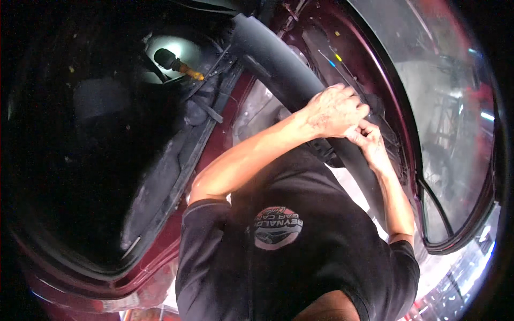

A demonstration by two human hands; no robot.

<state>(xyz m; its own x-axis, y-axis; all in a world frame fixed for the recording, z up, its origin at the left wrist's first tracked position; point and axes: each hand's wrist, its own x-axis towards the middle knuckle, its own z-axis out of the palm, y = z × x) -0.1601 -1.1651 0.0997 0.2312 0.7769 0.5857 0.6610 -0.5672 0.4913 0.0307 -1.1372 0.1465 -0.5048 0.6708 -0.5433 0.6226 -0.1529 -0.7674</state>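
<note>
A long, curved dark grey trim panel (pixel 286 61) runs diagonally in front of me, from the upper middle down past my right forearm. My left hand (pixel 336 111) reaches across it, knuckles up and fingers curled at its far-side edge. Just below and touching it is my right hand (pixel 369 140), thumb and fingers pressed together. Both hands meet over the panel; whatever is between their fingers is too small or hidden to make out. Dark parts show beneath the panel under my left wrist.
Maroon car bodywork (pixel 383 53) frames the opening, with window glass (pixel 452 117) at the right. Thin wires with blue and yellow markers (pixel 334 60) lie beyond my hands. In the dark interior at left, a black and orange tool (pixel 176 63) shows against a bright lit patch.
</note>
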